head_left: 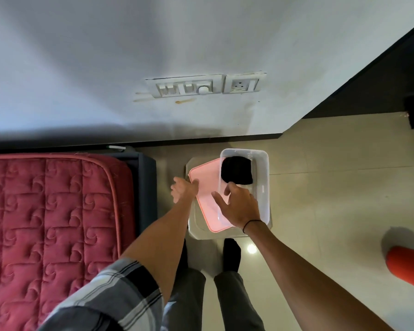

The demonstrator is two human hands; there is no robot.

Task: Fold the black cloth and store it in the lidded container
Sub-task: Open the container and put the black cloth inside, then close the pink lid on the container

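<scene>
A clear plastic container (263,177) stands on a small white stool (202,231). The folded black cloth (237,172) lies inside it at the far end. A pink lid (207,185) leans tilted against the container's left side. My left hand (183,188) grips the lid's left edge. Over the container's near left rim, my right hand (237,206) hovers with fingers spread, just short of the cloth; whether it touches the rim or the lid I cannot tell.
A bed with a red quilted cover (50,216) fills the left. The wall with a switch panel (206,87) is straight ahead. An orange cylinder (409,266) lies on the tiled floor at right. My feet stand just below the stool.
</scene>
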